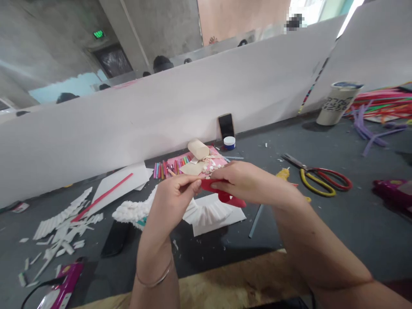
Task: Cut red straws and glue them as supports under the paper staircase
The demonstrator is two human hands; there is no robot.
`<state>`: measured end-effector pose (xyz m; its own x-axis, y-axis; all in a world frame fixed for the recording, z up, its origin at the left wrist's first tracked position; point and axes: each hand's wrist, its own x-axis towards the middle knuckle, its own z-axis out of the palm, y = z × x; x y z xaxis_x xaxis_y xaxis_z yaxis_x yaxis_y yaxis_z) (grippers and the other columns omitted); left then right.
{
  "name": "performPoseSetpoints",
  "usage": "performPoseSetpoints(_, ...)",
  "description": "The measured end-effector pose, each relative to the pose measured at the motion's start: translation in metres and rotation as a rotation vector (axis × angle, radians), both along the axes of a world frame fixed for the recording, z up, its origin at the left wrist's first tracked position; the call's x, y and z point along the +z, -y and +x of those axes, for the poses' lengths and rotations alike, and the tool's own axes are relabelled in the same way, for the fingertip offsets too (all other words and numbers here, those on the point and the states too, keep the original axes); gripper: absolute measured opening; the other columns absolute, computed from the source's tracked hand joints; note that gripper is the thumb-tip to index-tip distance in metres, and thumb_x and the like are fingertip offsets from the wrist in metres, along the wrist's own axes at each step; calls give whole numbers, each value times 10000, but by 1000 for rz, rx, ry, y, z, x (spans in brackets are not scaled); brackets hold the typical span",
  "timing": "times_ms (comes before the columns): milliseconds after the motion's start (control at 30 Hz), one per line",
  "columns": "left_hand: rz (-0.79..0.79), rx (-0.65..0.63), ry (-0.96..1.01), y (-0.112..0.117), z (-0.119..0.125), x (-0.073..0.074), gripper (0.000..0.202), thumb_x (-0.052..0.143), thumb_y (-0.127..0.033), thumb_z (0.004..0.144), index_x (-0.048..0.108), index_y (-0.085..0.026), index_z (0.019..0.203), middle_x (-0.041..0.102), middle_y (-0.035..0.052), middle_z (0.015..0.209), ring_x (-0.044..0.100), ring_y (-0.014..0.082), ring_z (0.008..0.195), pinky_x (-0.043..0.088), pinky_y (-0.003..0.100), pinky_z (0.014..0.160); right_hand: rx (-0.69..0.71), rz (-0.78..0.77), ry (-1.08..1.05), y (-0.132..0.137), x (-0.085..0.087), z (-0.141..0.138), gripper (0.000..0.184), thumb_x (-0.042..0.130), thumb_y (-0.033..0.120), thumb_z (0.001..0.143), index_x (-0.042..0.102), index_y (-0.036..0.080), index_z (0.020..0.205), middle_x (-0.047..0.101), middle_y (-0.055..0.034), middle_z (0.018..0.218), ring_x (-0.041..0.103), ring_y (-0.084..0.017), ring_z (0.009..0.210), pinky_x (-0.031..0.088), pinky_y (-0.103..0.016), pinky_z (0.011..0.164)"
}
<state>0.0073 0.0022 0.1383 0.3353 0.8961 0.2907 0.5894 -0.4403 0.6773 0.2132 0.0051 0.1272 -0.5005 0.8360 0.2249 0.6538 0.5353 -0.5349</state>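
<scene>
Between my two hands is a red curled strip [232, 200], perhaps paper or foam; I cannot tell which. My left hand [170, 204] pinches its left end between thumb and fingertips. The fingers of my right hand [249, 183] are closed over its upper part, and a loop of it hangs below them. Under the hands lies a white pleated piece [214, 214] on a white sheet [236, 218]. A bumpy white craft piece [128, 211] rests beside my left wrist, partly hidden by it.
Scissors [317, 174] with red and yellow handles lie at the right. White scraps [64, 227] and a purple tool [64, 287] with a cable are at the left. A phone [226, 125], a small jar [229, 143] and a cup [337, 105] stand near the white partition [154, 116].
</scene>
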Motion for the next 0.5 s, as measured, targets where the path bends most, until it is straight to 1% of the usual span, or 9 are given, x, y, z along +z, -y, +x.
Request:
performPoseSetpoints(100,26,78,-60,-3,-6,2,226,629,-424,835,768,-249,863,732,-4,751,654,160,683,517,253,658,6,75,-8,1,4,-3,278,471,273,948,615,157,740,600,-3,675,453,-84,597,284,-242,582)
performPoseSetpoints(167,37,138,-93,-7,-9,4,223,655,-451,807,768,-269,868,728,-16,729,651,161,673,511,243,631,-9,65,4,1,7,-6,251,483,258,931,608,161,737,580,5,671,437,-84,598,269,-241,564)
performPoseSetpoints(267,12,151,-73,-12,-10,5,215,677,-457,782,772,-278,854,721,-22,693,649,160,659,511,234,613,-21,21,-7,-2,9,-8,274,455,285,940,593,170,733,550,16,636,425,-84,578,254,-243,542)
performPoseSetpoints(400,-14,150,-10,-10,-9,3,179,697,-411,776,774,-265,846,728,-17,718,653,156,680,511,235,631,-15,41,-17,-3,5,-9,264,468,276,934,586,167,724,560,11,634,432,-83,573,253,-245,538)
performPoseSetpoints(500,-19,125,37,-8,-8,1,145,691,-364,792,772,-252,837,733,-14,746,654,152,703,505,239,645,-8,66,-34,-3,1,-10,276,477,277,944,593,163,721,590,5,646,448,-80,569,271,-241,548)
